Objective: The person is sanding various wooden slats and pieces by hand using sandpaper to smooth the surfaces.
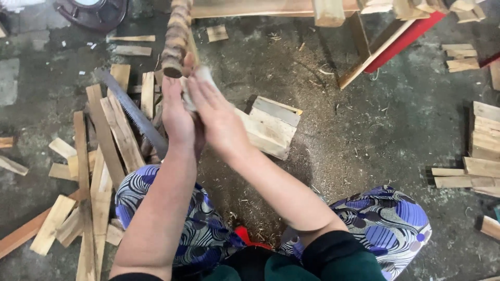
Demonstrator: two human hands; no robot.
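Observation:
A turned wooden spindle (176, 36) with rounded beads runs from the top of the view down to my hands. My left hand (176, 115) is wrapped around its lower end. My right hand (217, 115) presses a pale folded piece, perhaps sandpaper or cloth (204, 75), against the spindle just beside the left hand. Both forearms reach out over my knees in blue patterned trousers (385, 221).
A hand saw (130, 110) lies on scattered wooden slats (104, 151) at the left. A small wooden box (271, 127) sits on the concrete floor behind my hands. Stacked wood pieces (482, 151) lie at the right. A wooden frame with a red bar (401, 39) stands at the top right.

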